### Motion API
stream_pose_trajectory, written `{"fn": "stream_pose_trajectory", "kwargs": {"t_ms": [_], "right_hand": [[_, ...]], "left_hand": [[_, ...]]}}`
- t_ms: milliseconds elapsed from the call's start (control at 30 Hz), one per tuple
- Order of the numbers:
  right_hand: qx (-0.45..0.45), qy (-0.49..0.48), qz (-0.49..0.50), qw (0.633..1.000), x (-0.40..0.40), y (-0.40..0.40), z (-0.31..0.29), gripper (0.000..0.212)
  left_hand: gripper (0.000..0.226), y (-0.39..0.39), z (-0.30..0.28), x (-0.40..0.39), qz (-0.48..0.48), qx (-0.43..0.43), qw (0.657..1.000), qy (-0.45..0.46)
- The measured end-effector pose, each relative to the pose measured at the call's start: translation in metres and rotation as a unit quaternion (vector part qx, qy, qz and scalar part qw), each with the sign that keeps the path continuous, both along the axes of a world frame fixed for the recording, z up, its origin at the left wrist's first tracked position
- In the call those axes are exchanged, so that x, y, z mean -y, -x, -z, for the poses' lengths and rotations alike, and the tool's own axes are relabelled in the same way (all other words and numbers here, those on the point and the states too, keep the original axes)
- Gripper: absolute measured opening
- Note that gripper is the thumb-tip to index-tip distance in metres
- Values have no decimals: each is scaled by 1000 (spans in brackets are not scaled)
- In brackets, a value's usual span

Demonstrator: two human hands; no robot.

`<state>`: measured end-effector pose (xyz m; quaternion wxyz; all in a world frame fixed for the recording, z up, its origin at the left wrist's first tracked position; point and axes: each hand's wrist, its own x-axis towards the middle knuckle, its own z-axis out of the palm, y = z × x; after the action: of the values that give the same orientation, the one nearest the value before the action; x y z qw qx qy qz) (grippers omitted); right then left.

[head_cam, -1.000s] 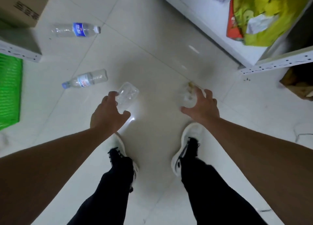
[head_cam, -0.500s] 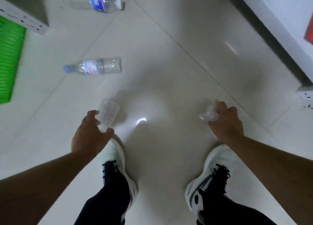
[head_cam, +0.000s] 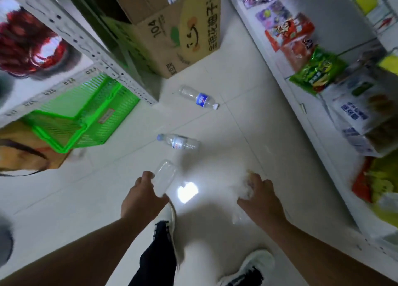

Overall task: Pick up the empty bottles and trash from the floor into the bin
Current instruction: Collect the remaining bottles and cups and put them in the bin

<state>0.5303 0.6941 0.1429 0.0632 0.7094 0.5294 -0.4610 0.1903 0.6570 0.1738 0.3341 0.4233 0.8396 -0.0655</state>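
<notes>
Bottles [head_cam: 187, 142] lie on white tiled floor [head_cam: 215, 117] between stocked shelves [head_cam: 301, 104].

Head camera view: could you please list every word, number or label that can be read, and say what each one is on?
"104": side of the cardboard box.
Yellow panel of the same box: Chinese characters, too blurred to quote.
"024", "025": edge strip of the grey metal shelf; neighbouring numbers blurred.
Blue-label bottle and white-label bottle: labels unreadable.
Snack packets: print blurred.
</notes>
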Motion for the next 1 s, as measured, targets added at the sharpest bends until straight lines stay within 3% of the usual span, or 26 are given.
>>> {"fn": "stream_pose_trajectory", "kwargs": {"t_ms": [233,500,667,767,867,1000], "right_hand": [[6,-52,-73,996,-101,28,-24,77],[16,-105,-108,988,-201,65,43,63],[-24,-188,-201,961,-264,100,113,79],[-36,-212,-245,945,-310,125,160,91],[-18,-209,-285,935,-352,157,203,98],[18,-191,-297,935,-389,201,258,107]], "left_hand": [[73,-4,8,-49,-69,65,995,-22],[80,5,77,-108,-138,64,988,-23],[81,-1,151,-140,-221,74,972,-21],[79,2,203,-157,-313,62,946,-53],[76,11,242,-158,-376,-9,920,-113],[77,38,281,-139,-369,-83,912,-160]]}}
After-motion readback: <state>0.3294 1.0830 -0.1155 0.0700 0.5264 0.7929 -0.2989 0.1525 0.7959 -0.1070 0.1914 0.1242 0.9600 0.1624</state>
